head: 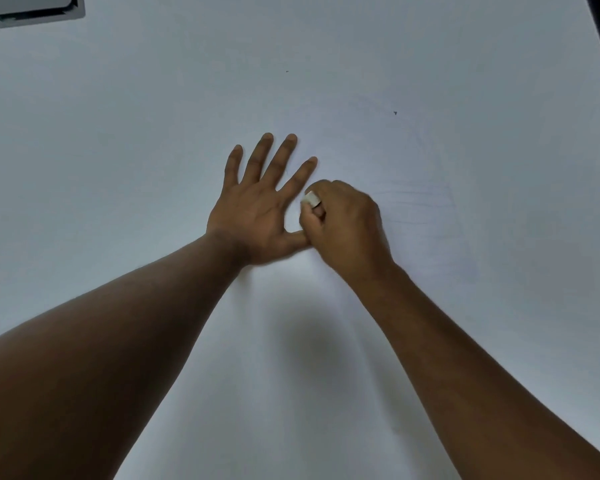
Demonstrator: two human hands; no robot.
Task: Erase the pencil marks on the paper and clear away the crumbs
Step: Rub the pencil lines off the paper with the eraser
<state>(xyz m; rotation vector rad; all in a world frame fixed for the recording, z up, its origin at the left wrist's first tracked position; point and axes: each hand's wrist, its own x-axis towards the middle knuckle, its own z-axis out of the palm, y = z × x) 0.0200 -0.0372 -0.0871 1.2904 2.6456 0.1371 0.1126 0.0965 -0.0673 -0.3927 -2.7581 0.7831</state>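
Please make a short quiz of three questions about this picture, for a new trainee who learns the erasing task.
1. True or false: the left hand lies flat on the paper with its fingers spread.
2. What does the right hand hold? A) a pencil B) a white eraser C) a brush
3. Fill in: faint pencil marks show on the paper to the ______ of the right hand.

Key:
1. True; the palm faces down and the fingers are straight.
2. B; the fingers are curled round it, and one end sticks out near the left index finger.
3. Right; thin lines are visible there, though too faint to read their shape.
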